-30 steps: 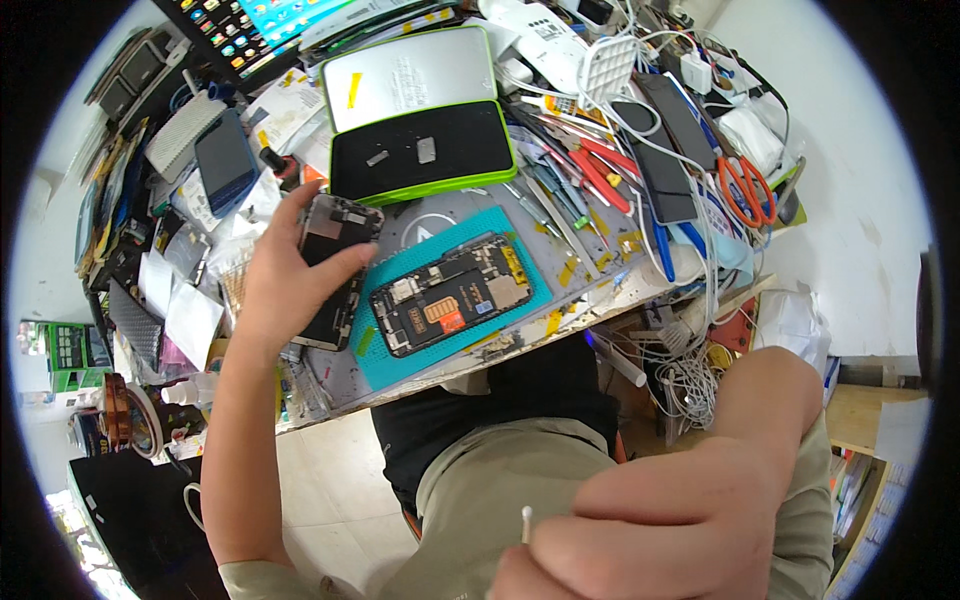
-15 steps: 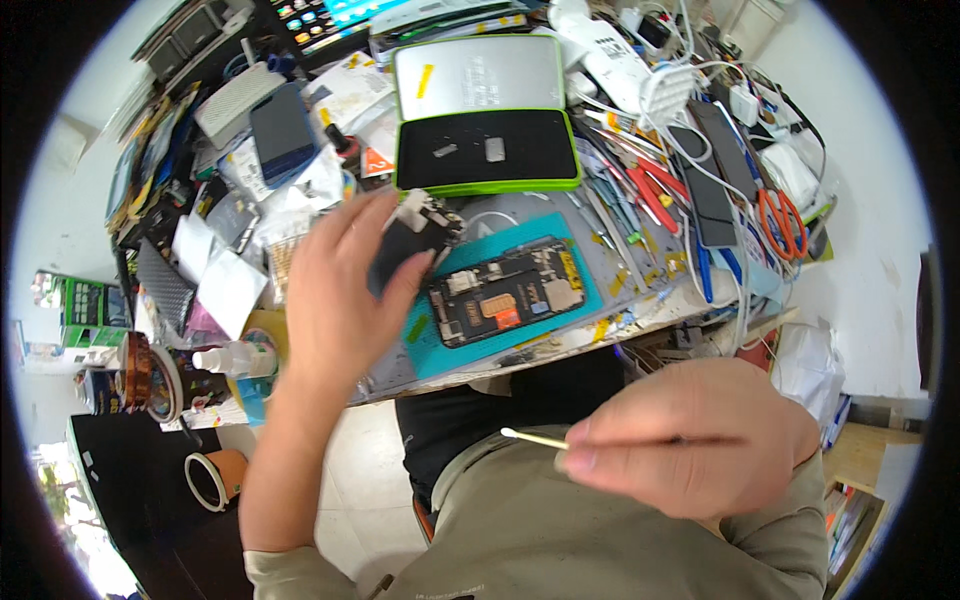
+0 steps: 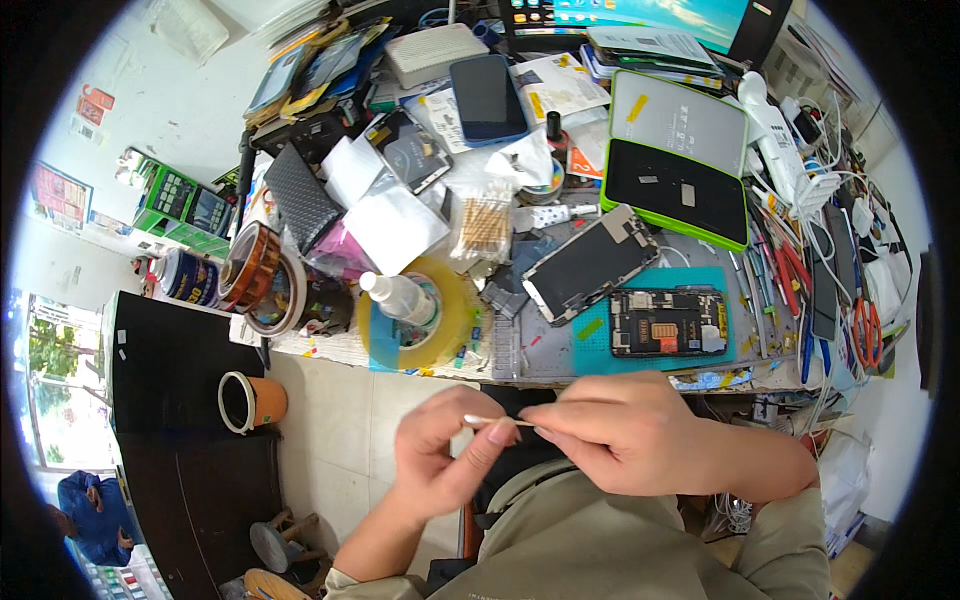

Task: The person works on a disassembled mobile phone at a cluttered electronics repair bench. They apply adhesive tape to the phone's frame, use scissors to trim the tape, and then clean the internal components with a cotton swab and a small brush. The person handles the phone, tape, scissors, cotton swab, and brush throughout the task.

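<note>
In front of my body, below the desk edge, my right hand (image 3: 625, 432) pinches the stick of a cotton swab (image 3: 478, 420). My left hand (image 3: 440, 452) is closed with thumb and fingers around the swab near its white tip. Beyond my right hand an opened phone (image 3: 650, 335), its inner boards showing, lies on a teal mat (image 3: 592, 345). A detached phone screen (image 3: 590, 262), dark side up, leans at an angle just left of it, partly over the mat.
A bag of cotton swabs (image 3: 485, 225) and a white spray bottle (image 3: 405, 300) beside a yellow tape roll (image 3: 455, 345) stand to the left. Behind the phone sits an open green-rimmed case (image 3: 690, 225). Screwdrivers, cables and orange scissors (image 3: 867, 335) crowd the right.
My left hand has left the phone screen and come back to the swab. My right hand has moved left with the swab. The head view has turned left.
</note>
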`<state>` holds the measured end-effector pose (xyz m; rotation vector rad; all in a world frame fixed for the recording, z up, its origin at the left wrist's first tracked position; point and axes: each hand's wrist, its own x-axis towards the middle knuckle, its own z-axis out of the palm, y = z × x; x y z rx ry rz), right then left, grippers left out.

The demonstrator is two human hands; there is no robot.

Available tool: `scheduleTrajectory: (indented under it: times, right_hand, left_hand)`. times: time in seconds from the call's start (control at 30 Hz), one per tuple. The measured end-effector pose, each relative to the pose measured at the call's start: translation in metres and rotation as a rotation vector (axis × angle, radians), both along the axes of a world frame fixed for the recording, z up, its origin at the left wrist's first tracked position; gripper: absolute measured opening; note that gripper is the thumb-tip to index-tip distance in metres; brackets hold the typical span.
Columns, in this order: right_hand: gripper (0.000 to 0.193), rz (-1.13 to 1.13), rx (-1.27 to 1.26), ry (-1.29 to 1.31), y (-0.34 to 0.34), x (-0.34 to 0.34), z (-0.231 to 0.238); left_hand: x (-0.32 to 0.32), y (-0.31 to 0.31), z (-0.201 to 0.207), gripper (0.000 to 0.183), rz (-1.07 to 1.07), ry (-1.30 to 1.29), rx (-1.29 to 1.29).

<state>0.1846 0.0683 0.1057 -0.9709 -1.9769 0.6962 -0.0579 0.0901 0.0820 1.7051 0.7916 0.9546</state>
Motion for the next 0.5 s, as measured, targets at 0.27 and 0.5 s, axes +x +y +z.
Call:
scheduleTrajectory:
  times: [0.27, 0.5]
  right_hand:
    - [0.027, -0.115, -0.196, 0.382, 0.085, -0.053, -0.009]
    - [0.025, -0.011, -0.586, 0.525, 0.094, -0.058, -0.005]
  left_hand:
    - [-0.008, 0.073, 0.018, 0.035, 0.666, -0.325, 0.050]
    - [0.023, 0.093, -0.004, 0.044, 0.627, -0.367, -0.090]
